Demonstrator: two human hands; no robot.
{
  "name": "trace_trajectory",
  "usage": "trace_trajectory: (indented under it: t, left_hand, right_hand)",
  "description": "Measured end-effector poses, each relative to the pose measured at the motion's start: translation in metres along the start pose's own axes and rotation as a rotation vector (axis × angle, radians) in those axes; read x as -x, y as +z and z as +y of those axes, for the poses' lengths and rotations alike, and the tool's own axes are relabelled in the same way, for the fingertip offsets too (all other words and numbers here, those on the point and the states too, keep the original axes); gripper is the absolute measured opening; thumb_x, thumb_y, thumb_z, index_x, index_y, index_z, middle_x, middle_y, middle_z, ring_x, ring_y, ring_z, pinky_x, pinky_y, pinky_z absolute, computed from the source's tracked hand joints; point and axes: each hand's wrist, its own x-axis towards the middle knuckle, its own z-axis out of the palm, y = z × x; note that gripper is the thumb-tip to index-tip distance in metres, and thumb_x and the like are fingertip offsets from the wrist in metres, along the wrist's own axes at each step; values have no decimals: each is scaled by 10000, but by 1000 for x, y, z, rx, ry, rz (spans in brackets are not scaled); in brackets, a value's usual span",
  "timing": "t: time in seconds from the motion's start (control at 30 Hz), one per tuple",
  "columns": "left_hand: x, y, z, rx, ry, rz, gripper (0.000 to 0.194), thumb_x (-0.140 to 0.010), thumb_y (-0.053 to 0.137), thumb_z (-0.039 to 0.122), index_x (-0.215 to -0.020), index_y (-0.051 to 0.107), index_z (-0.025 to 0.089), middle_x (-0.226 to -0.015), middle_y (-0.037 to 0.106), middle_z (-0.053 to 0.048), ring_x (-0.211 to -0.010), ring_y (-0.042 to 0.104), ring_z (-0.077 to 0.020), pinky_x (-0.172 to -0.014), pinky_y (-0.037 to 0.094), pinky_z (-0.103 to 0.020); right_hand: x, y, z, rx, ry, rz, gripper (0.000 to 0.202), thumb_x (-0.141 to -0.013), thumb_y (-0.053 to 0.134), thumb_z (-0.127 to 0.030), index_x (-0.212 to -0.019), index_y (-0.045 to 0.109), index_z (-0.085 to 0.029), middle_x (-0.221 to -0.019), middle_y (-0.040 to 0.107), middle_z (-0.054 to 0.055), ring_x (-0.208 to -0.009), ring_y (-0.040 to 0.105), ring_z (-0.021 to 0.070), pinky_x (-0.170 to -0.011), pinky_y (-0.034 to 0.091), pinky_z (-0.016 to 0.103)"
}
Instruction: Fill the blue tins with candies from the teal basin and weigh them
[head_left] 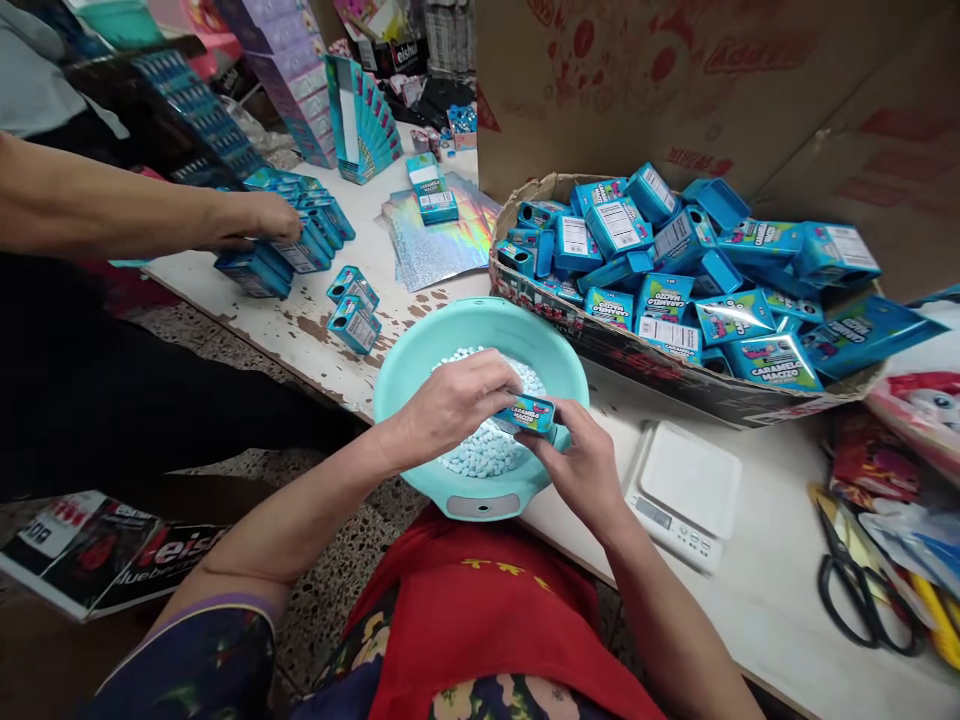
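Head view: the fingers of the left hand (pixel 457 402) and right hand (pixel 583 462) grasp opposite ends of a small blue box (pixel 529 412), positioned above the white pellets (pixel 480 455) in a turquoise basin (pixel 401 375). A white scale (pixel 686 490) stands on the surface (pixel 776 470) to the right of the basin, in front of a carton (pixel 622 362) filled with similar boxes (pixel 667 300).

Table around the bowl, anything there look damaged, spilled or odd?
The white tabletop looks damaged: brown patches show left of the bowl, where its surface seems worn away. The carton of blue boxes has a ragged rim. I see no pellets spilled outside the bowl.
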Motion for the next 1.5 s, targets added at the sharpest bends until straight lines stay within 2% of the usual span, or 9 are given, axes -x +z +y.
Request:
trace_trajectory:
  t: [0.17, 0.37, 0.47, 0.6, 0.87, 1.0, 1.13, 1.27, 1.5]
  left_hand:
    - [10, -7, -11, 31, -115, 208, 117, -934, 524, 213, -962, 632, 179, -937, 674, -41, -901, 627, -144, -803, 513, -280]
    - [24, -2, -32, -132, -23, -54, 366, -874, 639, 302, -1211, 539, 200, -1152, 654, -75, -1104, 596, -198, -931, 496, -350]
    - [24, -15, -47, -275, -169, 157, 342, -877, 625, 330, -1180, 540, 198, -1108, 659, -72, -1051, 616, -198, -915, 493, -333]
    - [13, -48, -87, -572, -539, 444, 429, -920, 488, 424, -1278, 474, 189, -1244, 577, -119, -1178, 539, -258, -965, 440, -366]
    - [8, -54, -183, -519, -787, 324, 549, -893, 303, 528, -1170, 513, 102, -1011, 591, -49, -1167, 505, -362, -726, 303, -389]
    - [16, -49, -187, -516, -667, 390, 589, -934, 244, 562, -1006, 582, 85, -827, 575, -24, -1217, 452, -338, -671, 203, -402]
    - [19, -53, -162, -626, -647, 412, 613, -938, 257, 612, -1091, 637, 156, -1081, 624, -47, -1159, 515, -238, -737, 329, -378]
    - [15, -29, -133, -572, -503, 109, 460, -992, 326, 398, -1217, 587, 92, -1203, 603, -94, -1132, 555, -186, -920, 397, -320]
    - [30, 29, -111, -669, -473, -747, 343, -914, 466, 260, -1183, 580, 82, -1232, 565, -244, -1145, 539, -360, -875, 441, -424]
  right_hand:
    - [-7, 7, 3, -28, 28, -1, 298, -797, 726, -293, -1070, 619, -237, -997, 694, 22, -910, 649, 206, -807, 504, 334]
    - [-18, 23, 2, -163, 2, 13, 395, -829, 696, -307, -1203, 577, -262, -1131, 672, 47, -1007, 651, 216, -885, 535, 388]
    - [-26, 16, 1, -197, -47, 110, 582, -833, 693, -322, -1365, 460, -282, -1307, 583, 89, -1132, 613, 228, -943, 537, 425]
    - [-49, -31, 20, 24, -115, 402, 402, -830, 682, -326, -1218, 591, -273, -1212, 628, 82, -1144, 590, 238, -928, 540, 445]
    - [-101, -174, 127, 618, 273, 537, 380, -735, 712, -405, -1020, 656, -161, -1065, 638, 135, -1024, 569, 296, -934, 435, 505]
    - [-101, -207, 144, 839, 463, 372, 540, -646, 783, -509, -998, 655, -120, -1177, 585, 237, -1138, 493, 399, -913, 370, 575]
    - [-98, -235, 150, 888, 496, 685, 759, -576, 788, -611, -1135, 598, -134, -1421, 377, 324, -1320, 306, 490, -972, 177, 656]
    - [-99, -252, 169, 637, 761, 699, 792, -397, 915, -459, -1064, 603, -169, -1348, 422, 356, -1271, 354, 549, -940, 163, 682]
    - [-90, -239, 166, 523, 679, 774, 472, -554, 772, -109, -991, 602, -173, -1276, 522, 240, -1246, 428, 480, -976, 190, 669]
